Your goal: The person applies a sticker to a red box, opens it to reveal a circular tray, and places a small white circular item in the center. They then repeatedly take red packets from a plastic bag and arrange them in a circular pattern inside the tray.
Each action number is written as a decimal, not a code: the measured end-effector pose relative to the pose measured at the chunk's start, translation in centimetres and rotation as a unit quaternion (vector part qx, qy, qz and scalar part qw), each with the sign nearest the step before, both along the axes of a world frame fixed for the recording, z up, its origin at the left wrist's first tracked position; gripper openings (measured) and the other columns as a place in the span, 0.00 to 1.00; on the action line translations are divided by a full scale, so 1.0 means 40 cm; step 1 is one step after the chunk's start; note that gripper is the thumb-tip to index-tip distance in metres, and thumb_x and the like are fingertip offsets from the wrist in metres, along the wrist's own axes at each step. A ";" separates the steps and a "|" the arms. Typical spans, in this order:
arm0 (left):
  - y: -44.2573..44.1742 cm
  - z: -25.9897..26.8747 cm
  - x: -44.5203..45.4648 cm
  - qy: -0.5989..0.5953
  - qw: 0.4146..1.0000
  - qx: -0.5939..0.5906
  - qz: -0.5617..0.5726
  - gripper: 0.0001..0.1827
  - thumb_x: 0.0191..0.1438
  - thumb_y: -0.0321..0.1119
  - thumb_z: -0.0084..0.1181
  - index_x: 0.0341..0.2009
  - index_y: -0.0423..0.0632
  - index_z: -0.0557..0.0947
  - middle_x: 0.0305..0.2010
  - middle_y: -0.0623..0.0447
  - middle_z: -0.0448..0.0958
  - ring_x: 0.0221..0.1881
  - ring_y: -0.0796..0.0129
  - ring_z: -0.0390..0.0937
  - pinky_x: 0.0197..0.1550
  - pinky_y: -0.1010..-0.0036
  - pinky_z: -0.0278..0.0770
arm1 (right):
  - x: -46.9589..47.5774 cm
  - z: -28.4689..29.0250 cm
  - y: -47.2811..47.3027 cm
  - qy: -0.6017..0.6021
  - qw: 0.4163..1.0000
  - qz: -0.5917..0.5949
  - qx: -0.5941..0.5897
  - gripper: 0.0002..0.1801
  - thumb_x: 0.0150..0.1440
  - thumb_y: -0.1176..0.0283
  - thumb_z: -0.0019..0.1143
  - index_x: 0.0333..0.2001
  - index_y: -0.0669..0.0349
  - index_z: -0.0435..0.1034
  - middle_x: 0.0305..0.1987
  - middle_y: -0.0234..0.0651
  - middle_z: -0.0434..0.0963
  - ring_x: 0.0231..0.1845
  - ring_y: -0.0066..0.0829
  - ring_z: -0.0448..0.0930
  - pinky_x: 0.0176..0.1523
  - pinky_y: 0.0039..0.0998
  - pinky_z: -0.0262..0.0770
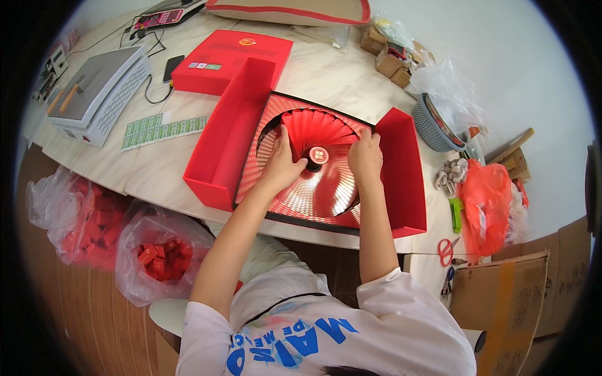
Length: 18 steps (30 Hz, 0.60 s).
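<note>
An opened red gift box (402, 174) lies before me, its side parts standing up left and right of a shiny patterned tray (324, 192) with a black edge. Pleated red packets (320, 124) fan out over the tray's far half, around a round capped hub (319, 155). My left hand (283, 162) rests at the fan's left end, fingers on its edge, thumb near the hub. My right hand (367, 157) is at the fan's right end, its fingertips bent at the last packet; whether they pinch it is hidden.
Beyond stands a closed red box (235, 58). Sticker sheets (164, 131) and a white appliance (101, 94) lie left. At right are a grey basket (435, 124), a red plastic bag (487, 202) and scissors (445, 251). Bags of red packets (164, 258) stand on the floor.
</note>
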<state>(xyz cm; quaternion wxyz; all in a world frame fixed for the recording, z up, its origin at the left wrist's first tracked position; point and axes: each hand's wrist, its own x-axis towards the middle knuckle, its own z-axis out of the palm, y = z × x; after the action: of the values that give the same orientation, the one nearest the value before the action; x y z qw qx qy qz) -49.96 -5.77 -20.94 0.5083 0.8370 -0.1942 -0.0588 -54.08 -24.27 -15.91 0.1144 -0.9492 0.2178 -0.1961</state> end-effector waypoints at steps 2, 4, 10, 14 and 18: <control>-0.008 -0.023 0.011 -0.026 0.999 -0.017 -0.005 0.54 0.48 0.34 0.62 0.68 0.36 0.39 0.66 0.34 0.52 0.68 0.46 0.54 0.68 0.65 0.55 | 0.004 -0.029 -0.022 0.018 1.000 0.008 0.007 0.21 0.53 0.73 0.53 0.50 0.67 0.62 0.47 0.58 0.69 0.44 0.57 0.75 0.47 0.48 0.74; -0.023 -0.022 0.010 -0.003 0.999 -0.028 -0.022 0.55 0.48 0.36 0.63 0.67 0.36 0.38 0.67 0.33 0.50 0.69 0.46 0.52 0.68 0.65 0.53 | 0.011 -0.076 -0.050 -0.006 0.998 0.058 -0.002 0.23 0.52 0.71 0.57 0.50 0.68 0.61 0.47 0.59 0.70 0.46 0.58 0.75 0.47 0.47 0.74; -0.021 -0.012 0.014 0.057 0.993 -0.070 -0.078 0.59 0.48 0.38 0.63 0.67 0.37 0.30 0.71 0.32 0.38 0.72 0.48 0.41 0.70 0.66 0.47 | 0.038 -0.087 -0.043 0.003 0.992 0.039 0.117 0.28 0.50 0.72 0.62 0.51 0.69 0.59 0.47 0.59 0.73 0.49 0.54 0.75 0.52 0.45 0.71; -0.028 0.010 0.005 0.132 0.981 -0.104 -0.102 0.59 0.48 0.36 0.59 0.66 0.37 0.26 0.72 0.34 0.29 0.74 0.52 0.30 0.72 0.68 0.36 | 0.018 -0.065 -0.024 0.015 0.997 0.025 0.065 0.31 0.49 0.74 0.62 0.54 0.68 0.56 0.46 0.60 0.74 0.47 0.56 0.75 0.50 0.46 0.72; -0.040 0.037 0.002 0.168 0.973 -0.133 -0.085 0.57 0.45 0.32 0.55 0.66 0.36 0.27 0.73 0.35 0.26 0.74 0.55 0.27 0.71 0.70 0.36 | -0.017 -0.038 -0.034 0.017 1.000 0.018 0.019 0.29 0.51 0.75 0.58 0.54 0.68 0.55 0.39 0.60 0.76 0.42 0.59 0.77 0.45 0.50 0.72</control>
<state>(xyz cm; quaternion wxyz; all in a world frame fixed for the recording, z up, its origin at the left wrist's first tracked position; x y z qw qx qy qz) -49.88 -7.37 -19.47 0.6336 0.7205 -0.1822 -0.2152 -54.77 -25.65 -17.41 0.1321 -0.9539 0.2060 -0.1738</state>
